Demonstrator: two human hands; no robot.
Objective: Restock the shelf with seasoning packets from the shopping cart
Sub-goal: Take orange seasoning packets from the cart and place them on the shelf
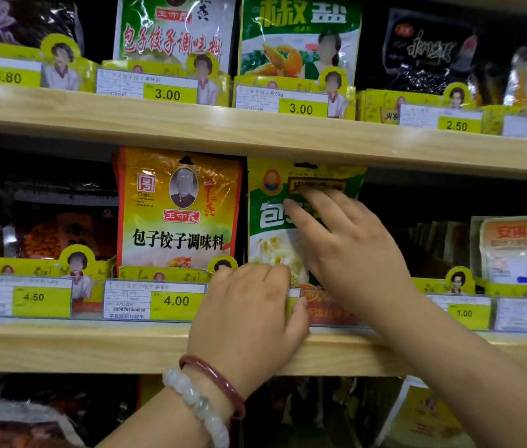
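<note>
Head view, nearest first: the left hand (249, 313), with two bracelets (205, 399) at the wrist, sits on the front lip of the middle shelf (78, 345). Its fingers are curled over the price-tag rail (155, 300) at the foot of the green seasoning packet (270, 221), and the thumb presses against the rail's face. Whether the fingertips pinch the packet's bottom edge cannot be told.

Just beyond, the right hand (344, 247) lies flat on the packet's face, fingers straight and slightly spread, pressing rather than gripping.

The packet stands upright in its slot, just beside the orange seasoning packet (178, 211) on its left, its top near the upper shelf (255, 130).

Assessment: the step in hand appears to be seating the packet. Good practice would be to push evenly with the flat hand until the foot drops behind the rail, keep the face square to its neighbour, and steady the base so it does not tip forward. The shopping cart is not in view.
</note>
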